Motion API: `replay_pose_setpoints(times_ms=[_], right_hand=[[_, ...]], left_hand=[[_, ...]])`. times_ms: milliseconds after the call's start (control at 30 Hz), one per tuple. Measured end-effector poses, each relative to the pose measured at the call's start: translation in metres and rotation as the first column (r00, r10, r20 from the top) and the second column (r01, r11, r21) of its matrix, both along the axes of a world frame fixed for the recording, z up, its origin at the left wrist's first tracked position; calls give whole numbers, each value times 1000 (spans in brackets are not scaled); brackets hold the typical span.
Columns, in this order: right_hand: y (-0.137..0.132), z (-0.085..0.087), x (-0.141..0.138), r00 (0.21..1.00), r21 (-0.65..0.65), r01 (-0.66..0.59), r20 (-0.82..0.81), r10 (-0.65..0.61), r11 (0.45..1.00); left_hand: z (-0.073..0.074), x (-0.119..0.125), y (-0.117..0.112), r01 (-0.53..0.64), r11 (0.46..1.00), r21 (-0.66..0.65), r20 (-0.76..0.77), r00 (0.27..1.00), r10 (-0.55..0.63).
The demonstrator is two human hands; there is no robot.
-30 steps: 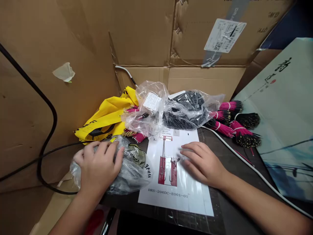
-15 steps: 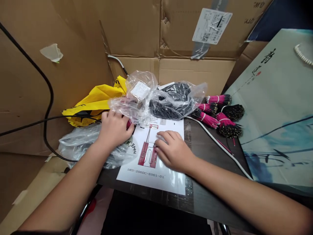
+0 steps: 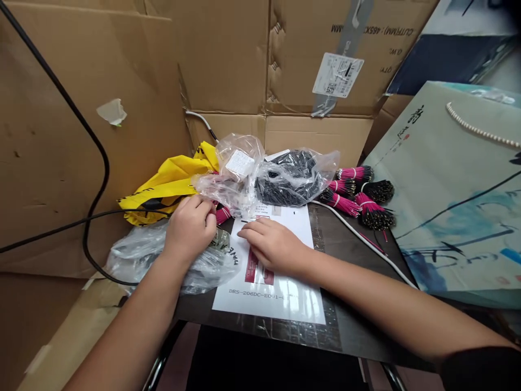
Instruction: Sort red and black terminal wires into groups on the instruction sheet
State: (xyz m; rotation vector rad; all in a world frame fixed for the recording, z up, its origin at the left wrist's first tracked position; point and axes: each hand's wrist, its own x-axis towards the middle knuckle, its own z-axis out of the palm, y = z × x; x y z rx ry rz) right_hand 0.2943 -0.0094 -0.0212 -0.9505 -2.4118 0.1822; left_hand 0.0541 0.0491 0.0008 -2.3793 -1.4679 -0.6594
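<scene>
My left hand [image 3: 190, 227] is closed, thumb pressed to the bent fingers, beside a bundle of pink wires [image 3: 223, 214]. What it pinches is hidden. A crumpled clear plastic bag [image 3: 142, 252] lies under and around that wrist. Palm down over a printed sheet [image 3: 280, 304], my right hand [image 3: 279, 244] has its fingers stretched to the left; its thumb is mostly hidden, and nothing shows in it. The hand covers part of the sheet's red-and-white picture. Just behind both hands is a clear bag with a white label [image 3: 240, 164].
A clear bag of black wires [image 3: 285, 176] stands at the back. Several tied pink and black wire bundles [image 3: 374, 212] lie right, beside a white cable [image 3: 366, 244] and a pale paper bag [image 3: 459, 217]. Yellow fabric [image 3: 163, 174] and a black cable [image 3: 97, 157] are left; cardboard [image 3: 223, 60] walls the back.
The camera view has shifted. My right hand has moved left and further up the sheet, closer to my left hand. The pink bundle beside my left hand is more exposed.
</scene>
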Motion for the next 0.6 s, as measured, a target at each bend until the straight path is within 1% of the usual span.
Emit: replay_pose_setpoints(times_ms=[33,67,167,267,367,433,533,600], right_hand=[[11,5,-9,1000,-22,-6,10,6,1000],[22,9,-16,1000,-46,22,7,-22,999],[52,21,-28,980,-80,199,-7,-200,977],[71,23,-28,948,-79,318,8,-319,945],[79,13,-26,946,-92,320,-21,-323,943],[80,3,-25,948,-86,306,-62,-312,948],[78,-9,-23,946,-65,285,-143,-292,956],[75,-13,-21,946,-48,259,-187,-263,965]], left_hand=[[0,-4,2,-21,1000,-8,44,999,21],[0,-7,5,-38,999,-16,85,996,39],[0,-16,10,-67,996,-57,154,985,76],[-4,-18,12,-114,987,-111,148,980,129],[-6,-16,10,-146,974,-175,120,978,168],[-3,-13,9,-156,965,-211,92,980,179],[11,-4,14,-160,949,-271,19,985,172],[23,3,21,-176,926,-335,-60,984,165]])
